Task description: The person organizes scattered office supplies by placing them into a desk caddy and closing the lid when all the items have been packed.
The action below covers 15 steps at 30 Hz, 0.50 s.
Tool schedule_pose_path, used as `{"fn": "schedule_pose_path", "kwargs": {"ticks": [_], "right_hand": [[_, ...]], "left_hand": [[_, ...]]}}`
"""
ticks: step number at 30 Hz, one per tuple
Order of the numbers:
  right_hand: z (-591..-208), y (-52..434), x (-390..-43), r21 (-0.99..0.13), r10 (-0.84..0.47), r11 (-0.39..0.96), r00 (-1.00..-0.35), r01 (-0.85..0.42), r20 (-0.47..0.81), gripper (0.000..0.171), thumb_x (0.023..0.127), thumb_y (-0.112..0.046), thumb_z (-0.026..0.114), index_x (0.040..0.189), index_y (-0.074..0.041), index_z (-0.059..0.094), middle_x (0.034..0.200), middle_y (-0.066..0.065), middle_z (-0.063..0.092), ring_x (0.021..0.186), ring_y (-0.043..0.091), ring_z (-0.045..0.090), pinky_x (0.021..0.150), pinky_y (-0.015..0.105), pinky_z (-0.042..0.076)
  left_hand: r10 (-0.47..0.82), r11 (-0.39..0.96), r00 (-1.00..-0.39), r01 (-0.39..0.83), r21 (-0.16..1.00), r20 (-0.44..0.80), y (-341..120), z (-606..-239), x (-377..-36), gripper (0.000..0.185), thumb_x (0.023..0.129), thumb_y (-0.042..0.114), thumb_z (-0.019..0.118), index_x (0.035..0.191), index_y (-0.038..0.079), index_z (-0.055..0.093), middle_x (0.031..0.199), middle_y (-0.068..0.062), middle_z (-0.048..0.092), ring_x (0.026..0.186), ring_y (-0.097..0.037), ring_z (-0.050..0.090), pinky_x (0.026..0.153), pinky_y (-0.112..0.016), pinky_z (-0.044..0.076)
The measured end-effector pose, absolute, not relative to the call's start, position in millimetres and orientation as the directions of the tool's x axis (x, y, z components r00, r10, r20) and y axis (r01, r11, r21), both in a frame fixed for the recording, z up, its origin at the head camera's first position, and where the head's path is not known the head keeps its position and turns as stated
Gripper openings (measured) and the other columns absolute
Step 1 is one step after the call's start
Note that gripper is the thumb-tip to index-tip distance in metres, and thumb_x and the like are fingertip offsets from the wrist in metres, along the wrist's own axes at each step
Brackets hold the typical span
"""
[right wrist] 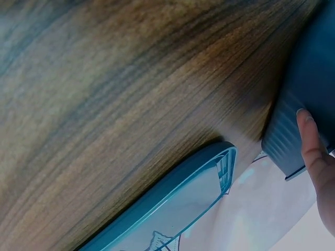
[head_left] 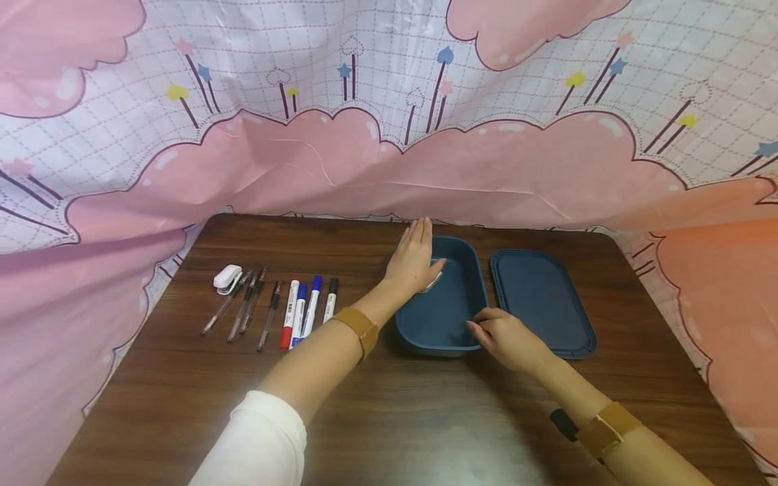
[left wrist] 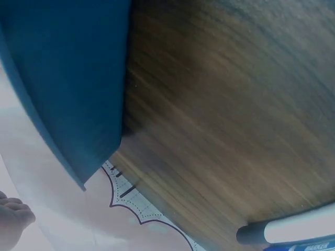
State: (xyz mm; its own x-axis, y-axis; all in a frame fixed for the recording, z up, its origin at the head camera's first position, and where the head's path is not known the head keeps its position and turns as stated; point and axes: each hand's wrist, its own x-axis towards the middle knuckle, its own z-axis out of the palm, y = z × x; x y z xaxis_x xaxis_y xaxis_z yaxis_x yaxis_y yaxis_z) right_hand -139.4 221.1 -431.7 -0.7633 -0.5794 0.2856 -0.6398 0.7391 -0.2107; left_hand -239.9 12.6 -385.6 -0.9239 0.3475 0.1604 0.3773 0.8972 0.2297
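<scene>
An open dark blue box (head_left: 446, 317) stands mid-table, its lid (head_left: 541, 304) lying flat just to its right. My left hand (head_left: 418, 255) reaches over the box's left rim with its fingers straight. A small pale thing (head_left: 433, 282) shows under its palm inside the box; whether the hand holds it is unclear. My right hand (head_left: 486, 325) grips the box's near right corner with curled fingers. In the right wrist view one finger (right wrist: 313, 146) lies against the ribbed box wall (right wrist: 285, 138), with the lid (right wrist: 172, 209) beside it. The left wrist view shows the box side (left wrist: 63, 78).
To the left of the box lies a row of several pens (head_left: 249, 307) and markers (head_left: 300, 310), with a small white stapler-like thing (head_left: 227, 278) at its far end. A pink patterned cloth (head_left: 389, 162) hangs round the brown wooden table (head_left: 389, 412) on three sides.
</scene>
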Motion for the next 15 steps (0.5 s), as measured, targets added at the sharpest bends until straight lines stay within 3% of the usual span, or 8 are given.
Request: {"fn": "schedule_pose_path", "kwargs": {"ticks": [15], "right_hand": [[-433.2, 220.3, -141.5, -0.209, -0.585, 0.730, -0.753, -0.651, 0.300, 0.022, 0.090, -0.009, 0.065, 0.071, -0.004, 0.074, 0.088, 0.008, 0.067, 0.080, 0.017, 0.065, 0.064, 0.030, 0.058]], "left_hand": [[0.337, 0.884, -0.914, 0.389, 0.259, 0.224, -14.5, -376.6, -236.1, 0.081, 0.097, 0.043, 0.054, 0.153, -0.002, 0.016, 0.161, -0.017, 0.021, 0.151, -0.026, 0.016, 0.125, -0.035, 0.013]]}}
